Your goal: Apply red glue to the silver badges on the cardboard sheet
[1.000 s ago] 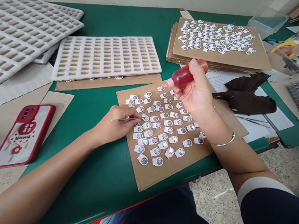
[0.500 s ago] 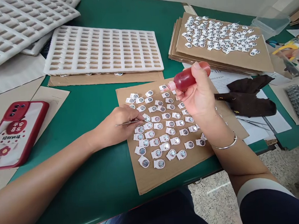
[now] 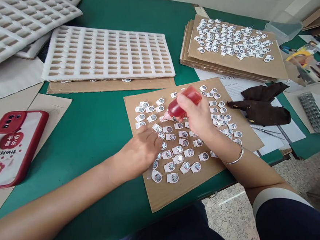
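My right hand is closed around a small red squeeze bottle. Its pale pink nozzle points down and left, close above the small round metallic pieces on white backings. These pieces lie in loose rows on a brown cardboard sheet. Over the sheet's left part, my left hand is curled with its back toward me, hiding its fingertips and some pieces. A thin, blurred end of tweezers sticks out below that hand.
White foam grid trays lie at the back left. A cardboard stack bearing more pieces is at the back right. A red-framed phone lies left. Dark brown cloth pieces and thin metal tweezers rest on papers to the right.
My right hand has lowered the red bottle, bringing its nozzle down to the pieces. My left hand has turned and shifted slightly down and right; the tweezers now point downward below it.
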Demonstrator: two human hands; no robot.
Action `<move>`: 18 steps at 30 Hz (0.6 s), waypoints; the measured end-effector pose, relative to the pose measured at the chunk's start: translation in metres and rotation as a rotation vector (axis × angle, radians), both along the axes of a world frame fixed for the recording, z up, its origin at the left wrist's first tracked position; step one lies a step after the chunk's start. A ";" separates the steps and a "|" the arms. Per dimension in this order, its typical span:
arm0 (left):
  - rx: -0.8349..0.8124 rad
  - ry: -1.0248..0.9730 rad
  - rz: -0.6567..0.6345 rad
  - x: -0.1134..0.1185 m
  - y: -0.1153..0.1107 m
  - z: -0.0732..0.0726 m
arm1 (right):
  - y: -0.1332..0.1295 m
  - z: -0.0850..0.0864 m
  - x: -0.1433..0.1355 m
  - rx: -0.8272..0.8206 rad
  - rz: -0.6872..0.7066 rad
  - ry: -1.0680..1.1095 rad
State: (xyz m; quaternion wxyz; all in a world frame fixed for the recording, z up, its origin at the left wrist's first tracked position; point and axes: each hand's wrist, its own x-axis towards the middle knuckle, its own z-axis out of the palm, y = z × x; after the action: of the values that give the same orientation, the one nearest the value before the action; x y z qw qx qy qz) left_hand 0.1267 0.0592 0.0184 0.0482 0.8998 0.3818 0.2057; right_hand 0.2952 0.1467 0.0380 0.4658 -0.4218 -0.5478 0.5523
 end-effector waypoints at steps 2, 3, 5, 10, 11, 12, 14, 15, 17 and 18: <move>0.158 0.146 -0.006 0.005 -0.005 -0.005 | -0.006 -0.002 -0.003 0.084 -0.005 -0.070; 0.221 0.218 -0.012 0.007 -0.007 -0.007 | -0.008 -0.003 -0.003 0.128 -0.010 -0.104; 0.287 0.291 0.004 0.010 -0.009 -0.010 | -0.012 -0.005 -0.004 0.201 -0.019 -0.173; 0.345 0.345 0.013 0.012 -0.012 -0.012 | -0.013 -0.011 -0.003 0.270 -0.016 -0.287; 0.350 0.344 0.014 0.012 -0.012 -0.012 | -0.013 -0.012 -0.003 0.270 -0.016 -0.289; 0.352 0.343 0.016 0.012 -0.011 -0.012 | -0.013 -0.013 -0.004 0.269 -0.016 -0.286; 0.355 0.343 0.017 0.012 -0.011 -0.012 | -0.012 -0.014 -0.004 0.277 -0.007 -0.283; 0.354 0.344 0.015 0.012 -0.011 -0.011 | -0.012 -0.015 -0.004 0.286 0.000 -0.283; 0.352 0.357 0.008 0.012 -0.011 -0.010 | -0.011 -0.016 -0.004 0.308 0.019 -0.291; 0.351 0.365 0.005 0.012 -0.011 -0.010 | -0.011 -0.017 -0.004 0.319 0.027 -0.301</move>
State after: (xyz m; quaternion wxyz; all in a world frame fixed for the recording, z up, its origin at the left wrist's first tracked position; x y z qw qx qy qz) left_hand 0.1383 0.0485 0.0084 -0.1790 0.9156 0.3448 0.1032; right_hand 0.2908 0.1358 0.0209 0.4318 -0.4132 -0.6973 0.3957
